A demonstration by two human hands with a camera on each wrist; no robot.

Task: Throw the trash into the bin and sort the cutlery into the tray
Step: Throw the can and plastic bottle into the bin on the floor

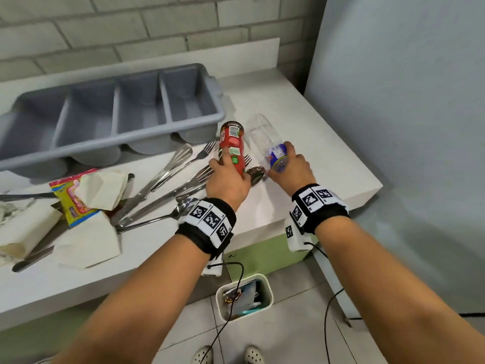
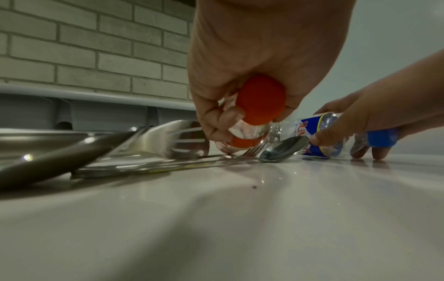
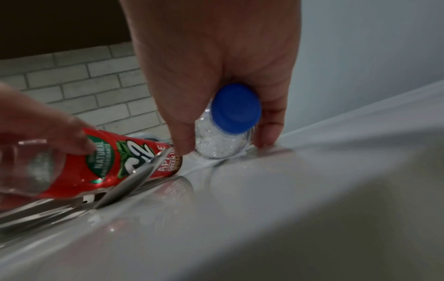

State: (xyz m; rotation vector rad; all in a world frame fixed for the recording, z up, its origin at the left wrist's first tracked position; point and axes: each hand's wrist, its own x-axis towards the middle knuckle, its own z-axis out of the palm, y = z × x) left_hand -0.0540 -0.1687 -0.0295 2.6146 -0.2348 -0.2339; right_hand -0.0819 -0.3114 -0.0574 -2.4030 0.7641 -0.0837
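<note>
I see the counter under both hands, the grey tray beyond my left hand. The bin stands on the floor below my wrists. Cutlery lies just left of that hand, which grips the lying red bottle. My right hand grips the clear bottle beside it.
</note>
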